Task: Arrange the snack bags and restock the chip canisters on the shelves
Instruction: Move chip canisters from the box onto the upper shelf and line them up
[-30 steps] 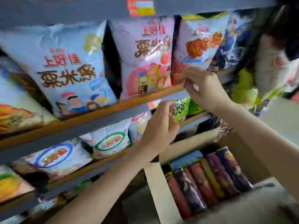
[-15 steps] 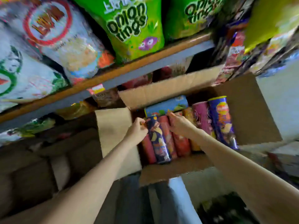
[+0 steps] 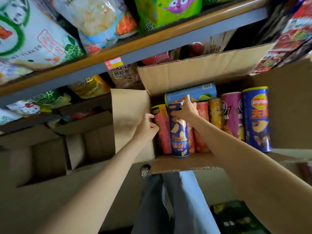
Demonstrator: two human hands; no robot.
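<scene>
While my right hand (image 3: pixel 184 109) holds the top of a dark blue chip can (image 3: pixel 179 130), my left hand (image 3: pixel 146 127) has its fingers curled on a red can (image 3: pixel 162 130) just beside it. Both cans lie in an open cardboard box (image 3: pixel 130 119) with more cans (image 3: pixel 233 115). Above the box, snack bags (image 3: pixel 94 19) sit on the shelves (image 3: pixel 152 49).

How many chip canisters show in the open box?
7: light-blue canister crosswise at the back; then, left to right, red, dark-blue one under the right hand, red, orange, purple, blue. More may be hidden.
</scene>
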